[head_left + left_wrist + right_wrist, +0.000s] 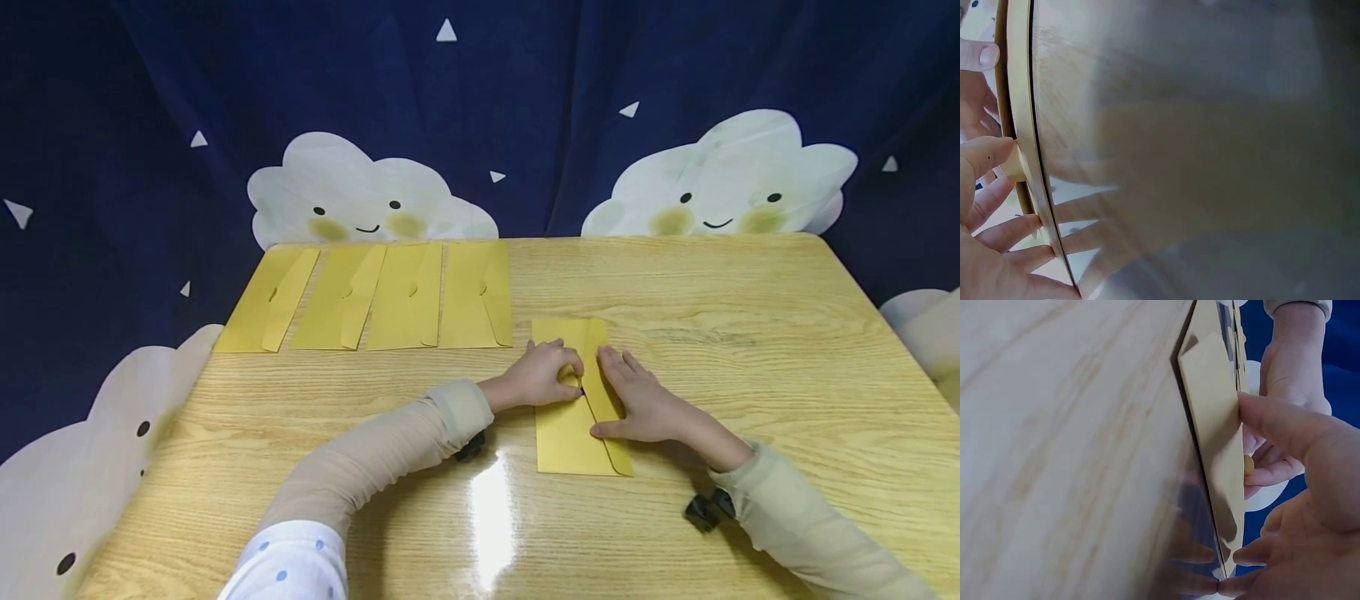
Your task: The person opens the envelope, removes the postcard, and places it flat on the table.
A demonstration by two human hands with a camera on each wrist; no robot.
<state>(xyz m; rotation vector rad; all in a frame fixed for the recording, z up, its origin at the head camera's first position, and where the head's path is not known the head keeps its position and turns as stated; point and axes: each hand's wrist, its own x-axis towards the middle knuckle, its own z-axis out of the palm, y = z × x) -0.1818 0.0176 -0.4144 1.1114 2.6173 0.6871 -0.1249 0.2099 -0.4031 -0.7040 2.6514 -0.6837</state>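
the left hand (542, 375) pinches the small tab (1015, 165) of a yellow envelope (566, 450); the right hand (647, 403) rests with straight fingers on its flap (602, 404). this envelope lies on the tabletop (765, 350), its content hidden; farther left, four similar envelopes (468, 300) lie in a row.

In the head view, looks forward and down from above and farther off, taking in wooden tabletop (712, 308) across the middle and bottom, blue curtain (525, 83) along the top. In the left wrist view, skims the tabletop low, close and tipped sideways, facing past the left hand (538, 375), lower left, to the right hand (641, 402), upper left; in the right wrist view, looks the opposite way, as low and near, from right hand, lower right, to left hand, upper right. Shares, between these two, the yellow envelope (562, 448), far left in one frame, right of centre in the other.
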